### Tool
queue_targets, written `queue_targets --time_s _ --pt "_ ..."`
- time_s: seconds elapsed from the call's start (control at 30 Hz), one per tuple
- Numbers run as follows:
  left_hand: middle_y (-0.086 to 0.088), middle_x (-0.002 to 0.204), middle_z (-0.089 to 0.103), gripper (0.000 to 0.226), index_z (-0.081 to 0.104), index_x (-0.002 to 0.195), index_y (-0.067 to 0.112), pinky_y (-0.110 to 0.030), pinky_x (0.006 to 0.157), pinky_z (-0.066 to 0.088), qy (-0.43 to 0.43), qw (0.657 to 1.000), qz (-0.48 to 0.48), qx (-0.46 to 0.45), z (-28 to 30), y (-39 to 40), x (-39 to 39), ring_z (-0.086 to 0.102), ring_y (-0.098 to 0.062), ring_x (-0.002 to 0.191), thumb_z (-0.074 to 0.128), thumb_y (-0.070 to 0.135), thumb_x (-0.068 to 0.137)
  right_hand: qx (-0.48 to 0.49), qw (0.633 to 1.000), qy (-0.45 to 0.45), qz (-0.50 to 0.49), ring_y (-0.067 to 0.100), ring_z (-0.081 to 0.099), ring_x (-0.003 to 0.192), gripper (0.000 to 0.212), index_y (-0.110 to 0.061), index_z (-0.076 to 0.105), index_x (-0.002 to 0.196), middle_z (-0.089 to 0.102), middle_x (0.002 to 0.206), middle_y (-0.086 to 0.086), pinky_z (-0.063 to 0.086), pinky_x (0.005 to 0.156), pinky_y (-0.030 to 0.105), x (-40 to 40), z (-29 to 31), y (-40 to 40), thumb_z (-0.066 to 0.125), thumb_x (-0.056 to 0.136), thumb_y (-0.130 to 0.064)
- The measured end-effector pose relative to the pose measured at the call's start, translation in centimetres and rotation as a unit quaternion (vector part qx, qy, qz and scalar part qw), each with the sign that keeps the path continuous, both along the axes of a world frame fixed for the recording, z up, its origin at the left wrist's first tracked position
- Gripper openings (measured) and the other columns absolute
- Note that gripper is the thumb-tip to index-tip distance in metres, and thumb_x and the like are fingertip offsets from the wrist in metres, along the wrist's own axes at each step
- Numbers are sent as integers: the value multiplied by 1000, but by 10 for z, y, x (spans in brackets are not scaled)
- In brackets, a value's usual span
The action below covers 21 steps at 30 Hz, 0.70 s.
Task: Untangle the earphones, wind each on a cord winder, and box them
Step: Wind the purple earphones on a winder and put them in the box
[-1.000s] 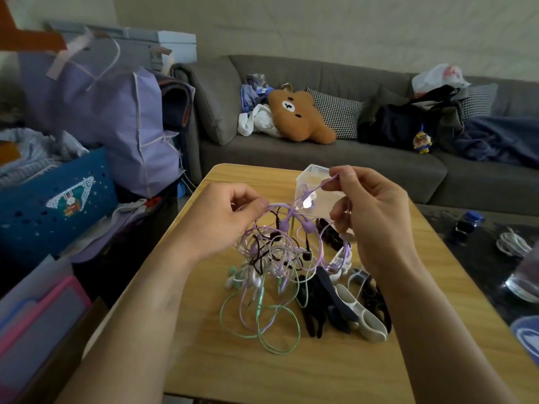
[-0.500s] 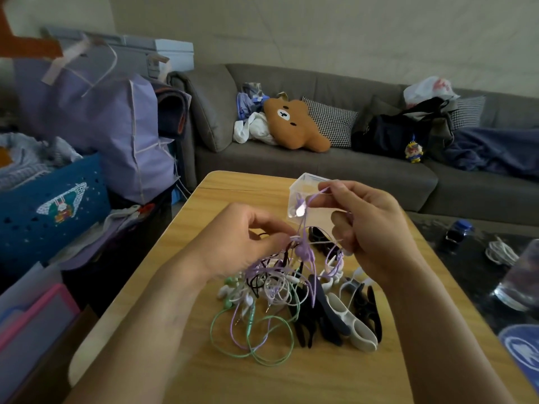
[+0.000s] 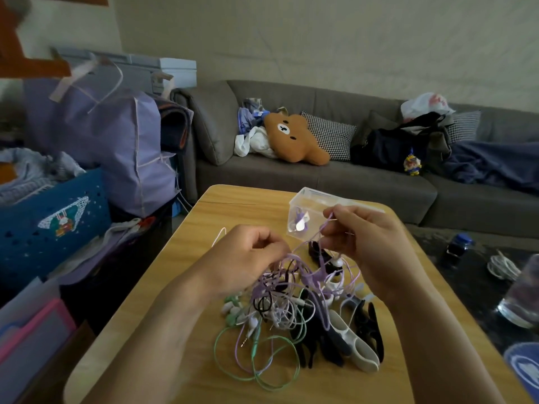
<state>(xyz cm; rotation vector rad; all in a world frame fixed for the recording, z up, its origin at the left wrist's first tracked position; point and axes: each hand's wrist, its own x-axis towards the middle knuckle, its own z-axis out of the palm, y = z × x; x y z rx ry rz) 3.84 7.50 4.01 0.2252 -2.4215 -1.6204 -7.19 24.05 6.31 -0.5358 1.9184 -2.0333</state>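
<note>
My left hand [image 3: 248,258] has dropped to pinch the tangle [image 3: 288,293] mid-table; my right hand [image 3: 358,243] still pinches the purple cord [image 3: 322,255]; separation barely begun.

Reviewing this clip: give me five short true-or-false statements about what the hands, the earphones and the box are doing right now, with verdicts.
1. Both hands pinch cords of the tangle. True: the left hand and the right hand each pinch purple cord above the earphone tangle.
2. The clear plastic box stands on the far part of the table. True.
3. The cord winders already carry wound earphones. False: they lie loose beside the tangle, nothing visibly wound on them.
4. The green cord is held taut between the hands. False: it lies in loops on the table.
5. The tangle is inside the box. False: it is in front of the box.
</note>
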Motion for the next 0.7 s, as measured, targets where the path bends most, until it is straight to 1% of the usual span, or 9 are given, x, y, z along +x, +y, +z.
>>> queue_targets --time_s 0.1,0.17,0.27,0.37,0.4,0.47,0.53,0.63,0.7 --pt "11 57 62 23 74 90 10 -9 43 34 -17 1000 -15 -9 -2 4 0 49 4 41 56 21 100 -23 999 -8 30 18 70 60 24 1 67 99 72 70 7 59 65 27 6 2 -4 49 104 -14" --pt "10 64 67 16 75 94 11 -7 46 35 -12 999 -24 -33 -2 4 0 52 6 45 62 20 97 -39 998 -16 55 19 71 62 25 2 66 101 72 73 8 58 69 31 9 4 -5 47 104 -14" --pt "-1 73 72 10 75 97 14 -15 44 39 -11 999 -38 -24 -2 2 2 52 0 44 72 20 90 -57 995 -18 78 18 70 64 24 0 65 100 72 75 9 58 69 31 12 5 -5 46 104 -14" --pt "4 68 69 7 76 92 11 -13 43 38 1 998 -56 -13 -1 3 4 51 0 43 76 15 86 -63 994 -10 87 19 70 65 23 -2 65 98 72 76 9 59 67 30 12 2 -9 47 104 -14" --pt "7 67 69 5 77 90 11 -15 44 38 3 998 -58 -12 -1 4 4 52 -3 43 77 14 85 -61 994 -7 89 19 71 65 23 -3 65 98 72 76 9 59 66 29 12 1 -10 47 104 -14" --pt "8 68 71 3 77 88 14 -22 44 39 8 999 -48 -17 -2 5 3 52 -13 45 77 16 85 -58 994 1 92 19 70 66 23 -4 65 99 72 76 7 58 64 27 11 0 -10 46 105 -15" --pt "3 78 73 2 75 87 16 -26 44 42 29 999 -24 -19 -4 4 2 55 -21 45 76 16 86 -64 994 8 91 17 69 65 25 -4 65 101 71 77 6 57 63 26 11 1 -8 44 106 -16" --pt "-3 81 72 5 68 86 13 -31 45 45 60 998 21 -6 -6 2 0 59 -26 44 69 12 92 -62 995 25 75 17 68 66 26 -5 64 102 69 75 4 54 67 31 10 3 -5 42 107 -18" --pt "-3 82 71 8 64 86 13 -34 47 47 67 997 39 -10 -6 1 -1 60 -26 44 65 11 94 -48 996 41 62 19 69 66 26 -5 63 100 66 71 4 54 69 36 9 2 -5 42 107 -18"
